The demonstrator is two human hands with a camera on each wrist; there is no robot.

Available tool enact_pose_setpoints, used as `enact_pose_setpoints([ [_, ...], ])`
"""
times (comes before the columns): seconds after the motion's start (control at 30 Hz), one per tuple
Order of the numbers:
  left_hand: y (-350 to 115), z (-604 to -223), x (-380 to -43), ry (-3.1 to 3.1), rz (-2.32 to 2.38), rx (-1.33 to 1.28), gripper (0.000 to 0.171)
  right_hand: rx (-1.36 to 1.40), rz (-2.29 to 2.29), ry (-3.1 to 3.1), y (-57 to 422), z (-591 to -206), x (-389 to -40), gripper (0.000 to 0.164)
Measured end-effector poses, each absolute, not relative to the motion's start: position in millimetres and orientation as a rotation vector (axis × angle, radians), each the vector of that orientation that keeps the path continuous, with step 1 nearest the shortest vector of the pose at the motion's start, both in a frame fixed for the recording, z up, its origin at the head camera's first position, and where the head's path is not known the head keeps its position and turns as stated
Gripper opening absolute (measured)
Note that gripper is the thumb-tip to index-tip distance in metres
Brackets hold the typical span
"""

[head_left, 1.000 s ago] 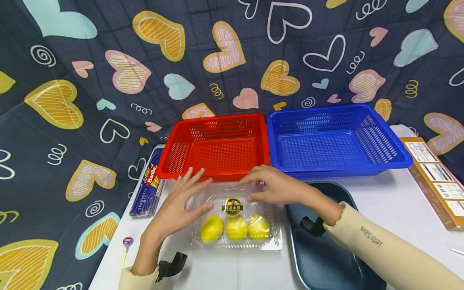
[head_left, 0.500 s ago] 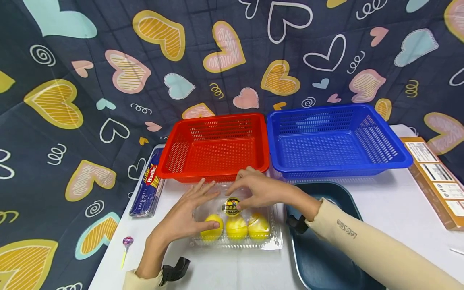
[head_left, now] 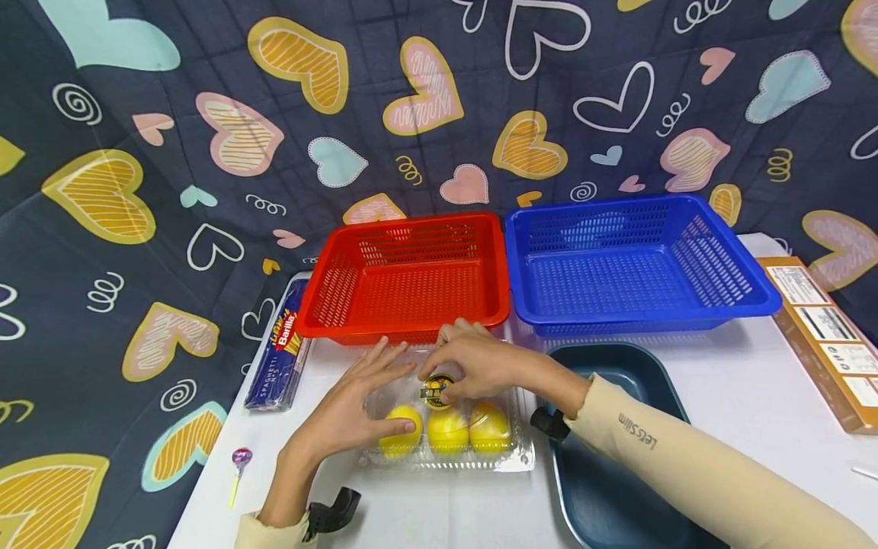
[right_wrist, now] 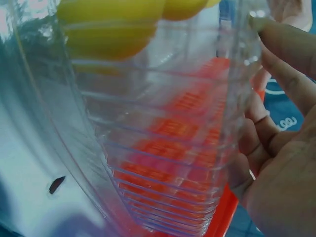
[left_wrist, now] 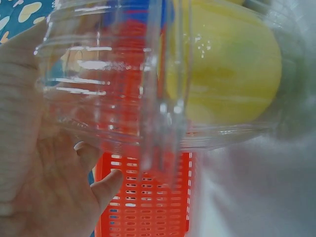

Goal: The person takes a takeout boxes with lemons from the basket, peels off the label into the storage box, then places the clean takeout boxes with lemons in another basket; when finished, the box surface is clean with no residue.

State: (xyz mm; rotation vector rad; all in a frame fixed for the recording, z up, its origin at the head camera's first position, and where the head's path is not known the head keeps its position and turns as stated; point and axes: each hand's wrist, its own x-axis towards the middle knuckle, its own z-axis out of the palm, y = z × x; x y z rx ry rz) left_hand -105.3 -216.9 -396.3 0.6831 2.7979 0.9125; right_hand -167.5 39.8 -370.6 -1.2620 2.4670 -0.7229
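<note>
A clear plastic fruit box (head_left: 511,457) lies on the table with yellow fruits (head_left: 448,431) inside, along its near side. On its lid is a round black-and-gold sticker (head_left: 436,390). My left hand (head_left: 350,404) rests over the box's left part, fingers straight and spread, thumb above the leftmost fruit. My right hand (head_left: 473,362) is at the sticker, fingers bent, with thumb and index finger on either side of it. Whether they pinch it is unclear. In the right wrist view, a fingertip of the right hand (right_wrist: 281,163) touches the ribbed plastic.
Behind the box stand a red basket (head_left: 315,305) and a blue basket (head_left: 638,313). A dark blue tray (head_left: 617,488) lies under the right forearm. A spaghetti pack (head_left: 277,358) and a lollipop (head_left: 240,457) are at left, a brown carton (head_left: 819,343) at far right.
My right hand has moved left from the box's right side to the sticker, and its fingers have bent more. My left hand has shifted slightly right over the lid.
</note>
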Motion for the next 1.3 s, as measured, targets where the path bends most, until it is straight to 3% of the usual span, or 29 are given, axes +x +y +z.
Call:
enact_pose_setpoints([
  [0.5, -217.0, -397.4, -105.5, 2.796, 0.928, 0.659, 0.081, -1.240, -0.909, 2.372, 41.8, -371.0, -171.5, 0.020],
  [0.83, -218.1, -395.6, -106.5, 2.806, 0.897, 0.637, 0.080, -1.253, -0.979, 2.331, 40.7, -373.7, -173.2, 0.029],
  [1.3, -218.2, -399.3, -108.3, 2.810, 0.921, 0.663, 0.078, -1.230, -1.027, 2.313, 41.9, -376.2, -173.4, 0.027],
])
